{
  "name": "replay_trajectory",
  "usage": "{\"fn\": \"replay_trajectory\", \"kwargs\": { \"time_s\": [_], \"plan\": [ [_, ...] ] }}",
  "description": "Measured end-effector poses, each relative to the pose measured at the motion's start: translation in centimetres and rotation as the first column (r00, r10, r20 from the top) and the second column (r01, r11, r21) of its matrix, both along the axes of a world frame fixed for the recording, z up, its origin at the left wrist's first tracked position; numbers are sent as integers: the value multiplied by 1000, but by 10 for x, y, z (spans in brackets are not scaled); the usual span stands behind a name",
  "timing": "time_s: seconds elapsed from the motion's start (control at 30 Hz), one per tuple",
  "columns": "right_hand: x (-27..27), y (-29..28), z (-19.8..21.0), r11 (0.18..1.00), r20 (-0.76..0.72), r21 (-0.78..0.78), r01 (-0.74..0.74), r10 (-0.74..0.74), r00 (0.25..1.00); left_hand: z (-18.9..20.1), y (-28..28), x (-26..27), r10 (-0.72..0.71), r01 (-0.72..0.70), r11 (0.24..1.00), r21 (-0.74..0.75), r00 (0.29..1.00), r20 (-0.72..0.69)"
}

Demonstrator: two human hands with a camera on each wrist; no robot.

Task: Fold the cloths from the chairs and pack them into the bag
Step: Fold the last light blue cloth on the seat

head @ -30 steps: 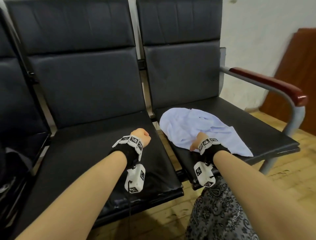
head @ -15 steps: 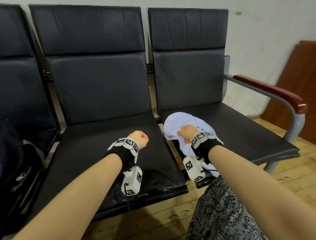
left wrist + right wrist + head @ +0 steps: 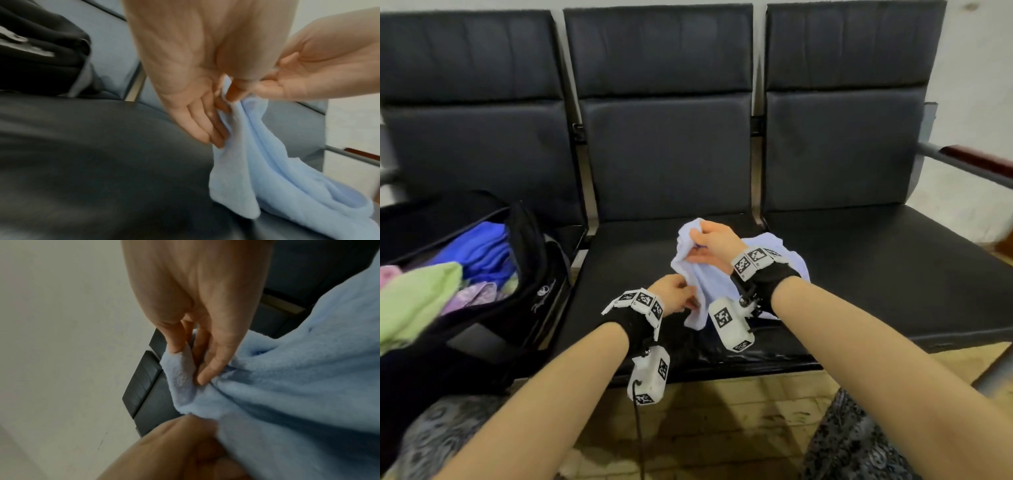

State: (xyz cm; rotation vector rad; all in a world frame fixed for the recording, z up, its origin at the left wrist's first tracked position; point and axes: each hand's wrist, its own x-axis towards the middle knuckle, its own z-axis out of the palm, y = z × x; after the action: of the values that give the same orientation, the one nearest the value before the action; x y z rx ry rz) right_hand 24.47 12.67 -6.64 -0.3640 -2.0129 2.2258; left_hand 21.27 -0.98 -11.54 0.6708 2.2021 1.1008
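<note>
- While seen only from the head: open black bag (image 3: 530, 274) on left chair, holding folded cloths (image 3: 417, 298).
- Up close: left hand (image 3: 197, 104) and right hand (image 3: 197, 337) both pinching pale blue cloth (image 3: 257, 162).
- Beneath: black middle chair seat (image 3: 626, 274); white wall (image 3: 976, 85) behind.

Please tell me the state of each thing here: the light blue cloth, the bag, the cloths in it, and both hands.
light blue cloth: unfolded, bunched, lifted partly off the seat.
bag: open, on the left seat.
cloths in the bag: packed inside; green and blue ones show.
left hand: pinches the cloth's lower part.
right hand: pinches its upper edge.
</note>
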Motion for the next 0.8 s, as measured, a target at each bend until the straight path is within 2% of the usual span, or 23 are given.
{"fn": "replay_trajectory", "kwargs": {
  "time_s": [0.07, 0.17, 0.23, 0.4, 0.5, 0.6, 0.7, 0.73, 0.8],
  "plan": [
    [-8, -24, -5, 998, 39, 65, -26, 23, 999, -7, -24, -15, 179, -179, 984, 11, 982, -58],
    [-15, -47, -16, 978, 97, 203, -52, 33, 995, -17, -64, -38, 474, -475, 880, 19, 873, -117],
    [-18, -44, -25, 922, 145, 376, -92, 40, 989, -22, -88, -48, 562, -566, 824, -4, 819, -113],
    [-6, -3, -41, 842, 215, 538, -26, -107, 971, -31, -104, -52, 665, -665, 746, 37, 738, -115],
    [9, 27, -52, 728, 321, 682, -78, -202, 925, -34, -91, -49, 691, -687, 722, 82, 711, -133],
    [22, 50, -69, 608, 455, 772, -185, -326, 829, -47, -71, -43, 679, -668, 728, 155, 733, -32],
    [30, 67, -86, 495, 541, 806, -325, -393, 743, -64, -63, -34, 564, -560, 822, 103, 826, -3],
    [32, 67, -87, 431, 552, 820, -377, -422, 719, -72, -63, -34, 556, -553, 827, 100, 831, -7],
    [33, 62, -84, 304, 514, 857, -415, -480, 711, -79, -66, -33, 608, -605, 787, 125, 794, 12]
  ]
}}
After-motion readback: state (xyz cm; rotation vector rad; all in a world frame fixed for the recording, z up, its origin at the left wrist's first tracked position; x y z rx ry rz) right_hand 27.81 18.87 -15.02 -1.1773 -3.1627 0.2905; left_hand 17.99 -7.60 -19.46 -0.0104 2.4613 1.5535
